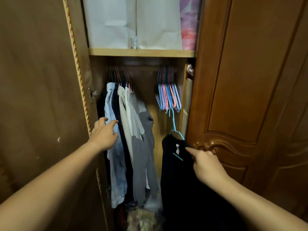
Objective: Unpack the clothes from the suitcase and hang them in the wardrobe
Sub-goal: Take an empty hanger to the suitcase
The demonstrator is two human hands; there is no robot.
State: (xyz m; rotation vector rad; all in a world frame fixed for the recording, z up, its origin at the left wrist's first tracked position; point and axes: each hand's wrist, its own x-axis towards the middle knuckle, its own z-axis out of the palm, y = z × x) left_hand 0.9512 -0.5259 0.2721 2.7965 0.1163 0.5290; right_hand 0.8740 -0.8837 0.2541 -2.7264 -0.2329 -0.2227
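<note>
Garment (176,172) under inspection, dark, soft and judged light, hung limp on a blue hanger (175,127) before the open wardrobe (141,52), right hand (206,165) pinching its shoulder, left hand (104,134) spread loose against hung shirts (133,130); best lifted by the hook.

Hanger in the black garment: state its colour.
Light blue hanger, seen in the head view.

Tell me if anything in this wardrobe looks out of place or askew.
Only small things. The black garment sits lopsided on its blue hanger, held in the right hand and not yet hung. A crumpled bundle lies loose on the wardrobe floor.
</note>
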